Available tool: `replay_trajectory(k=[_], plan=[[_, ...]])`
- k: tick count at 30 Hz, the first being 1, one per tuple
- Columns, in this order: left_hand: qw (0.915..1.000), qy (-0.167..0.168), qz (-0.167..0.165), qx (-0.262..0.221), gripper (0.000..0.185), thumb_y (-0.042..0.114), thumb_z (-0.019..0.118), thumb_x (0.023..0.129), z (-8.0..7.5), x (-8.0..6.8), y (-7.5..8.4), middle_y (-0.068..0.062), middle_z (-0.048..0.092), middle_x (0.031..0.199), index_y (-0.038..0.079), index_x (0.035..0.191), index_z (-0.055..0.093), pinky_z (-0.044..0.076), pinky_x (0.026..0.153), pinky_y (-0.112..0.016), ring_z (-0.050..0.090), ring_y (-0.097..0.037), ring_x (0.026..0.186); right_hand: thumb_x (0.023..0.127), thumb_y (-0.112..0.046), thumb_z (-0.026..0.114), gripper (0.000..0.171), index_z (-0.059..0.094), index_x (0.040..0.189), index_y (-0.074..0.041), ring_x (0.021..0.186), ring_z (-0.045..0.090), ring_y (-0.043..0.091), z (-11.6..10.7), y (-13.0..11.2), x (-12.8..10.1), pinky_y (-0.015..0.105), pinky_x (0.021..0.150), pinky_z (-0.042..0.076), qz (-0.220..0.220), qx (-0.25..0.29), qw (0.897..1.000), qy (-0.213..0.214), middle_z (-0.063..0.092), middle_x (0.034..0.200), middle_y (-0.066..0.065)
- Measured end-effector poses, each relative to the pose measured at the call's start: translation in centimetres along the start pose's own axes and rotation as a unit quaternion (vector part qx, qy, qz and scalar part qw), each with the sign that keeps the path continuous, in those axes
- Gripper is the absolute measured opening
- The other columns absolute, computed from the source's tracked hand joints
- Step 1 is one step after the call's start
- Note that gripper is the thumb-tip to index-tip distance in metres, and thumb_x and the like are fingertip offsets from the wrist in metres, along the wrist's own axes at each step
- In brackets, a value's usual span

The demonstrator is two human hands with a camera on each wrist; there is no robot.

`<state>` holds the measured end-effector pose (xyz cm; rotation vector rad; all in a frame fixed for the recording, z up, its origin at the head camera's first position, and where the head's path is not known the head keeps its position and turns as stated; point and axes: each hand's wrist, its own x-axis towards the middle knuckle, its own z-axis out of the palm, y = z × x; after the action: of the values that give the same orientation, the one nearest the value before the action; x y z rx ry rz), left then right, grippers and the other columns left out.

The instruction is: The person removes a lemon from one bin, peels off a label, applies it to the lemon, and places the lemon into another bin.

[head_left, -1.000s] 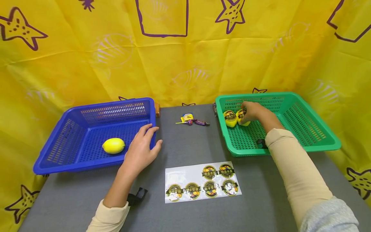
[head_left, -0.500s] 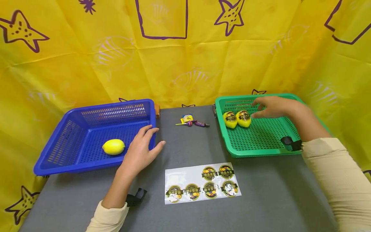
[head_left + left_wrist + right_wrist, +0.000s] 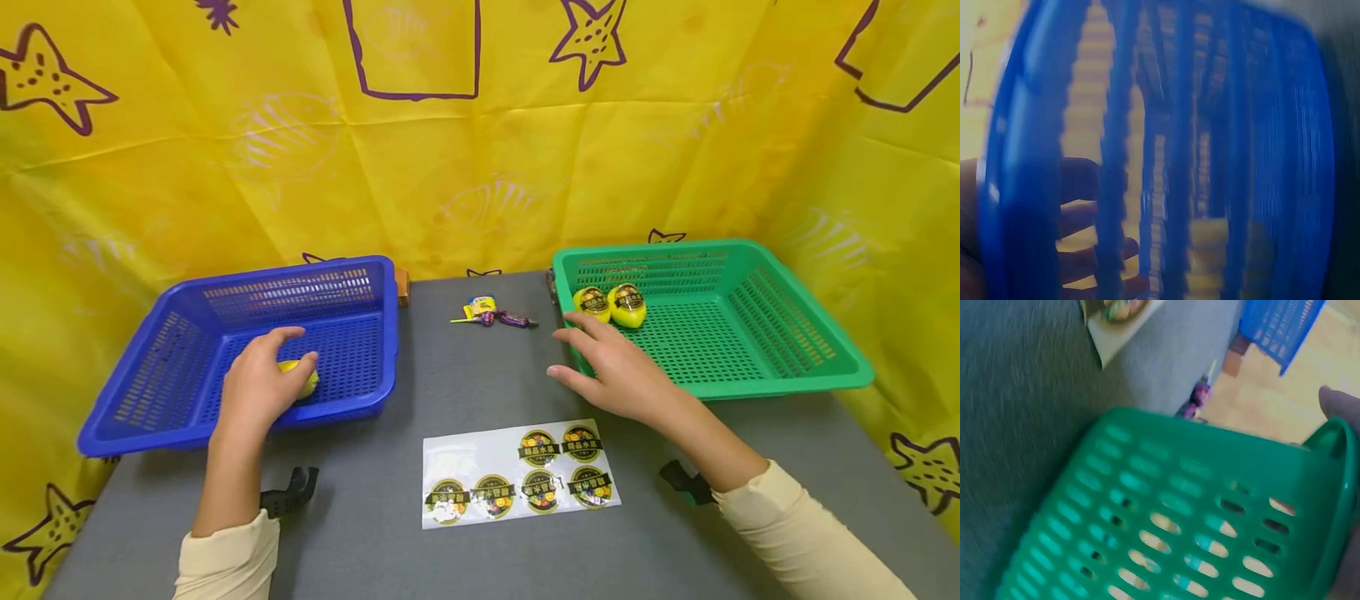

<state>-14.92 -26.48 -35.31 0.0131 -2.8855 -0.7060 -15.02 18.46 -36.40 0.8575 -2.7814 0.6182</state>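
Note:
In the head view my left hand (image 3: 258, 375) reaches over the front rim of the blue basket (image 3: 172, 433), thumb and index finger apart. A yellow lemon (image 3: 306, 385) shows behind the thumb, partly hidden. Through the basket's slots in the left wrist view, the fingers (image 3: 1079, 219) appear spread, apart from the lemon (image 3: 1207, 256). My right hand (image 3: 618, 371) hovers by the near left corner of the green basket (image 3: 787, 385), fingers spread and holding nothing. Two lemons (image 3: 627, 307) with round black-and-gold stickers sit side by side in that basket's far left corner.
Between the baskets lies a white sticker sheet (image 3: 480, 458) with several round labels. Behind it are a lollipop (image 3: 486, 318) and wrapped sweets (image 3: 516, 320). A brown block (image 3: 402, 287) stands beside the blue basket. Yellow cloth (image 3: 420, 183) hangs behind the table.
My right hand has left the stickered lemon and swung out of the green basket toward the middle. My left hand has moved left from the blue basket's right side to over the lemon.

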Motion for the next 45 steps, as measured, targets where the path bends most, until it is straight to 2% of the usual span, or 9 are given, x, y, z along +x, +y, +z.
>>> replay_trajectory(k=[5, 11, 16, 19, 26, 31, 36, 41, 45], plan=[[0.9991, -0.04, -0.009, 0.007, 0.052, 0.024, 0.066, 0.093, -0.9, 0.6, -2.4, -0.036, 0.049, 0.135, -0.001, 0.137, 0.054, 0.035, 0.092, -0.069, 0.044, -0.056, 0.121, 0.099, -0.036, 0.063, 0.041, 0.065, 0.127, -0.005, 0.135, 0.042, 0.043, 0.5, -0.2, -0.3, 0.061, 0.104, 0.038, 0.008, 0.007, 1.0, 0.025, 0.044, 0.15, 0.02], [0.9864, -0.16, -0.032, 0.017, 0.065, 0.028, 0.073, 0.086, -0.9, 1.0, -2.8, -0.036, 0.052, 0.129, -0.003, 0.139, 0.051, 0.043, 0.08, -0.06, 0.051, -0.049, 0.103, 0.101, -0.035, 0.06, 0.037, 0.068, 0.123, -0.007, 0.136, 0.042, 0.043, 0.7, -0.1, -0.5, 0.062, 0.104, 0.038, 0.018, 0.014, 0.999, 0.025, 0.042, 0.152, 0.019], [0.9821, -0.177, -0.033, 0.054, 0.066, 0.032, 0.075, 0.083, -0.8, 1.0, -2.7, -0.037, 0.056, 0.124, -0.006, 0.133, 0.055, 0.044, 0.078, -0.06, 0.054, -0.048, 0.101, 0.101, -0.035, 0.06, 0.035, 0.069, 0.121, -0.008, 0.136, 0.041, 0.042, 0.9, -0.1, -0.6, 0.061, 0.104, 0.038, 0.016, 0.012, 0.999, 0.027, 0.043, 0.151, 0.018], [0.979, -0.193, -0.036, 0.055, 0.066, 0.033, 0.075, 0.083, -0.9, 0.9, -2.5, -0.035, 0.057, 0.118, -0.007, 0.131, 0.054, 0.045, 0.077, -0.058, 0.054, -0.046, 0.097, 0.101, -0.036, 0.06, 0.036, 0.069, 0.12, -0.008, 0.136, 0.041, 0.042, 0.9, -0.1, -0.6, 0.061, 0.104, 0.038, 0.017, 0.012, 0.999, 0.029, 0.043, 0.152, 0.018], [0.9833, -0.17, -0.044, 0.047, 0.058, 0.037, 0.074, 0.086, -0.9, 0.7, -2.2, -0.027, 0.062, 0.104, -0.007, 0.118, 0.054, 0.044, 0.07, -0.05, 0.055, -0.04, 0.085, 0.101, -0.037, 0.06, 0.036, 0.07, 0.119, -0.007, 0.135, 0.042, 0.041, 1.0, -0.2, -0.6, 0.06, 0.103, 0.039, 0.023, 0.01, 0.999, 0.035, 0.043, 0.151, 0.017], [0.9812, -0.182, -0.034, 0.054, 0.061, 0.038, 0.07, 0.089, -0.9, 0.7, -2.2, -0.032, 0.06, 0.115, -0.006, 0.128, 0.054, 0.044, 0.074, -0.053, 0.054, -0.043, 0.091, 0.101, -0.036, 0.061, 0.035, 0.07, 0.119, -0.007, 0.131, 0.048, 0.04, 1.3, -0.3, -0.8, 0.057, 0.101, 0.042, 0.02, -0.009, 0.998, 0.054, 0.047, 0.149, 0.017], [0.982, -0.181, -0.026, 0.046, 0.062, 0.038, 0.066, 0.093, -0.8, 0.7, -2.2, -0.034, 0.056, 0.123, -0.005, 0.136, 0.053, 0.044, 0.076, -0.056, 0.053, -0.045, 0.098, 0.1, -0.032, 0.062, 0.033, 0.07, 0.119, -0.007, 0.123, 0.056, 0.04, 1.6, -0.6, -1.3, 0.056, 0.093, 0.049, 0.013, -0.033, 0.996, 0.085, 0.052, 0.145, 0.016], [0.9915, -0.121, -0.03, 0.039, 0.059, 0.04, 0.06, 0.095, -0.6, 0.7, -2.2, -0.032, 0.057, 0.118, 0.0, 0.138, 0.051, 0.044, 0.073, -0.054, 0.053, -0.045, 0.098, 0.1, -0.021, 0.061, 0.033, 0.067, 0.127, -0.002, 0.121, 0.059, 0.039, 1.5, -0.9, -2.1, 0.054, 0.087, 0.052, 0.004, -0.036, 0.995, 0.089, 0.051, 0.146, 0.017], [0.9972, -0.055, -0.041, 0.028, 0.06, 0.041, 0.054, 0.096, -0.5, 0.5, -2.1, -0.031, 0.055, 0.115, 0.002, 0.141, 0.048, 0.042, 0.068, -0.053, 0.052, -0.044, 0.095, 0.1, -0.009, 0.059, 0.034, 0.063, 0.132, 0.001, 0.124, 0.056, 0.038, 1.0, -1.1, -2.7, 0.055, 0.093, 0.05, 0.004, -0.007, 0.997, 0.08, 0.05, 0.147, 0.018]])
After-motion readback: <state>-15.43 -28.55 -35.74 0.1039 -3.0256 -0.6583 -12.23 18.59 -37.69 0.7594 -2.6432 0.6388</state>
